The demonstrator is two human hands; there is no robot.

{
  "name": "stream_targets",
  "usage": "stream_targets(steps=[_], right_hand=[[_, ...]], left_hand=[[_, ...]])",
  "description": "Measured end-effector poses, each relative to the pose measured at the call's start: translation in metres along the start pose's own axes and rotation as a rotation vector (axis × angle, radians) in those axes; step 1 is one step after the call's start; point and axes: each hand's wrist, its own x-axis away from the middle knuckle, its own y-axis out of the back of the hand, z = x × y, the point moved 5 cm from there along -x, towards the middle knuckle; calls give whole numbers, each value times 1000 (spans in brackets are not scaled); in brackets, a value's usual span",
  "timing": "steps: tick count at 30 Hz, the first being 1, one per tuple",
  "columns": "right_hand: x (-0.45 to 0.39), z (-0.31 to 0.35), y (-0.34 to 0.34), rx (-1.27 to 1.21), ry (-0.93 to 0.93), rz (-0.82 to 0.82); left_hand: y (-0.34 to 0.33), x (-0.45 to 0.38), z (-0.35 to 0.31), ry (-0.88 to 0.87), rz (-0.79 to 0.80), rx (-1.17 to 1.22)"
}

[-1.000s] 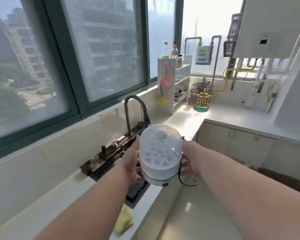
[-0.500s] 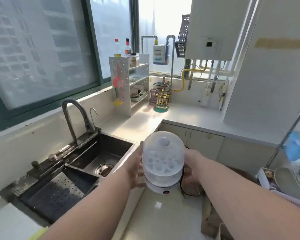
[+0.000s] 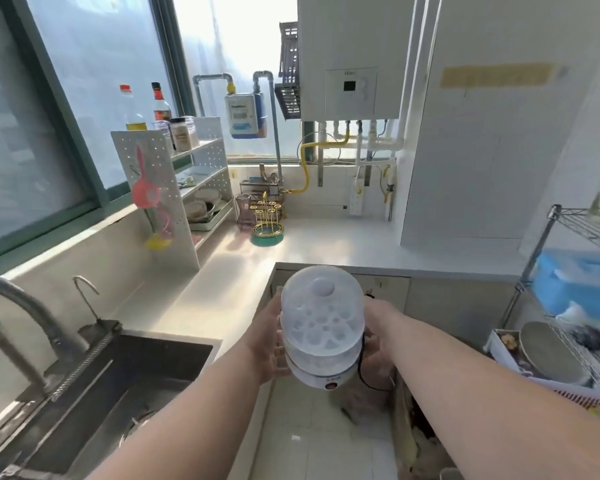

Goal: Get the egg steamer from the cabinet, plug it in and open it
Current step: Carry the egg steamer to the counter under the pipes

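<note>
The egg steamer (image 3: 321, 323) is a white round appliance with a translucent domed lid, stacked egg trays and a red button on its base. I carry it in the air in front of me, over the floor by the counter corner. My left hand (image 3: 269, 344) grips its left side and my right hand (image 3: 378, 348) its right side. Its black cord (image 3: 362, 372) hangs down by my right hand. A white power strip (image 3: 356, 199) hangs on the tiled back wall above the counter.
The white L-shaped counter (image 3: 326, 244) runs along the window and the back wall. A dark sink (image 3: 125, 379) with a faucet lies at the left. A perforated white shelf rack (image 3: 174, 188), a gold cup holder (image 3: 266, 223) and a wire rack (image 3: 575, 306) at the right stand nearby.
The view has swung right, from the window and sink toward the counter corner and back wall. Both hands keep holding the steamer, which has moved with me toward that corner.
</note>
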Motion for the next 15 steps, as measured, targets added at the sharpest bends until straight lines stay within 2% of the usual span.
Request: stream_targets(steps=[5,15], right_hand=[[-43,55,-15,27,17,-85],[-149,127,-10,-24,28,-149]], left_hand=[[2,-70,-56,-9,81,-40],[-17,-203,-133,-11,110,-81]])
